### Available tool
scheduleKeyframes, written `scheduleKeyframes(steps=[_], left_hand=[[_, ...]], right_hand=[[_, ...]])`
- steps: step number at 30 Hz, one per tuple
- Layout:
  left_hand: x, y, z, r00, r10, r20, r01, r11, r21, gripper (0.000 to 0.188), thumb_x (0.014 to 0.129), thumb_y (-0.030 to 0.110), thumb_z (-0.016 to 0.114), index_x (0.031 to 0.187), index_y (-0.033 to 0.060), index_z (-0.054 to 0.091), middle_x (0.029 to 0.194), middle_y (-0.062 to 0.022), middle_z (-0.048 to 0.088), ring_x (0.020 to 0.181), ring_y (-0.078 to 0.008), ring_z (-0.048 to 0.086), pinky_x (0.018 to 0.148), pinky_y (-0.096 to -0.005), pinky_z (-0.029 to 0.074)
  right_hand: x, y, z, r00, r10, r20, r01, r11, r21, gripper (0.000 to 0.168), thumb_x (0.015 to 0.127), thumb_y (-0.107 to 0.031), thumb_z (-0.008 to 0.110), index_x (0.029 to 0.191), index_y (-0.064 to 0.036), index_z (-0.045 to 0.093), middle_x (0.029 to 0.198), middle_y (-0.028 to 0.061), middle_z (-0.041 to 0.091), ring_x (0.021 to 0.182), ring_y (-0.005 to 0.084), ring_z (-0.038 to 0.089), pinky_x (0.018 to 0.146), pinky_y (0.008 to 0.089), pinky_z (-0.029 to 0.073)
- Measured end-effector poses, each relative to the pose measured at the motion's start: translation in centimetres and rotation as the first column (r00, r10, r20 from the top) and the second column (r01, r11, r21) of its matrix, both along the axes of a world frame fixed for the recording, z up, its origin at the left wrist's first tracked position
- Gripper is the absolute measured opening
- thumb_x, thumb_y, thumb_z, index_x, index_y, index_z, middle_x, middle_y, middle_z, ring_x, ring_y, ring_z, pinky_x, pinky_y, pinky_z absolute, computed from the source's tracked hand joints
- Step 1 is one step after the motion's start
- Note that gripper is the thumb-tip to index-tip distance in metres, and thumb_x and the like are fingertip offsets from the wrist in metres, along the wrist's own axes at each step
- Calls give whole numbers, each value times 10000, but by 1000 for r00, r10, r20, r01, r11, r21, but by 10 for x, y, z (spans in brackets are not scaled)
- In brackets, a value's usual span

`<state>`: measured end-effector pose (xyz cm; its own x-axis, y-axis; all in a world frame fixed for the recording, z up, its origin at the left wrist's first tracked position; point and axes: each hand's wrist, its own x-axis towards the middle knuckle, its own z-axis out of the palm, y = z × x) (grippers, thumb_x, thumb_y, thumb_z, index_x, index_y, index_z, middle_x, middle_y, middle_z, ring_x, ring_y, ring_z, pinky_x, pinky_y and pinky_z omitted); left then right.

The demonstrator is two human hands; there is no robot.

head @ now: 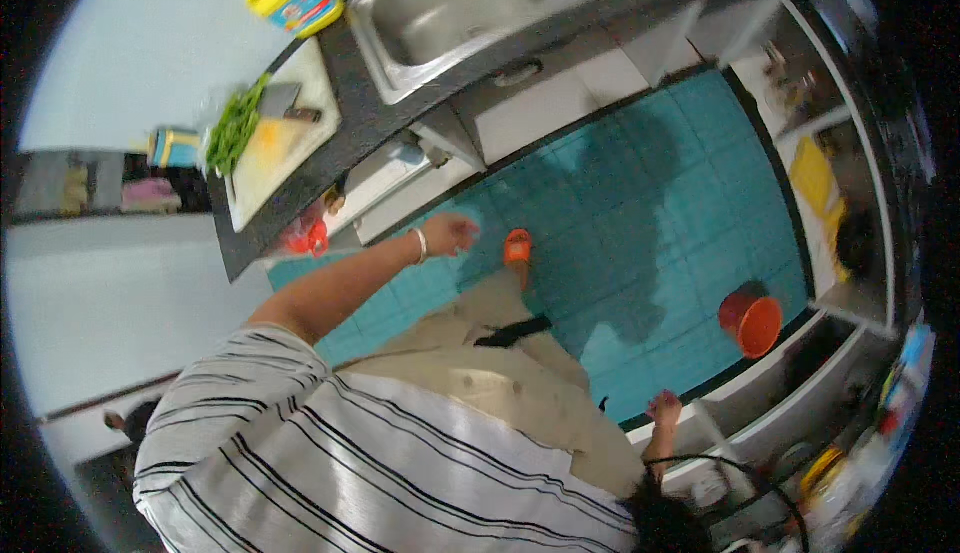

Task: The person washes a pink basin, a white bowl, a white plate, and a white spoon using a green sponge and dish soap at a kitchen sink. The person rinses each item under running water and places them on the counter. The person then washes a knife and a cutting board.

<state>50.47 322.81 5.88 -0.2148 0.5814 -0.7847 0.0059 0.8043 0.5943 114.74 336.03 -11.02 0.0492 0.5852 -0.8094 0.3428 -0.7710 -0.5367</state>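
My left hand [452, 235], with a pale bangle at the wrist, hangs over the tiled floor beside the counter. Its fingers curl loosely and nothing shows in them. Down at the lower right, my right hand [664, 409] is small and blurred, close to the low open shelves [742, 418]; I see no object in it. On the counter to the left lies a white cutting board [259, 170], stained yellow in one spot. A cleaver [289, 105] with a dark handle and a bunch of leafy greens [234, 129] rest on this board.
A steel sink [457, 20] is set in the dark counter [352, 77], with a yellow bottle [296, 2] near its corner. Cabinet doors [454, 137] below stand ajar. An orange bucket [754, 324] stands on the teal floor [570, 200]. A red plastic bag [307, 234] hangs below the counter.
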Motion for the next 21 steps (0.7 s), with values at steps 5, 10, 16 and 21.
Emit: scheduleKeyframes(steps=[5,10,16,21], left_hand=[[-98,42,39,958,264,112,-286,917,280,237,818,64,527,1052,98,549,896,-20,600,806,-118,578,667,-286,491],[-187,60,55,838,507,-204,-356,790,499,238,806,64,538,1043,44,543,894,-50,606,806,-143,583,706,-276,479],[-335,53,68,226,181,-957,-440,895,65,337,721,170,555,991,-30,528,935,-234,570,885,-359,554,788,-412,443],[-356,91,50,342,-149,-928,-565,757,-329,310,740,156,545,966,-54,518,1005,-210,528,952,-341,495,841,-370,408]], right_hand=[[-270,182,111,854,512,-86,-432,793,430,165,806,-157,573,893,-25,528,686,32,510,554,102,458,477,233,367],[-588,252,263,548,831,-91,-585,459,669,271,858,-155,512,1094,-22,506,904,73,598,737,132,574,609,238,466],[-817,252,282,220,833,-509,-664,509,547,262,850,-137,504,1067,10,507,936,133,593,771,183,599,681,287,507],[-931,268,240,274,361,-891,-605,785,132,275,835,-117,506,1051,51,478,915,170,578,788,243,595,741,363,500]])
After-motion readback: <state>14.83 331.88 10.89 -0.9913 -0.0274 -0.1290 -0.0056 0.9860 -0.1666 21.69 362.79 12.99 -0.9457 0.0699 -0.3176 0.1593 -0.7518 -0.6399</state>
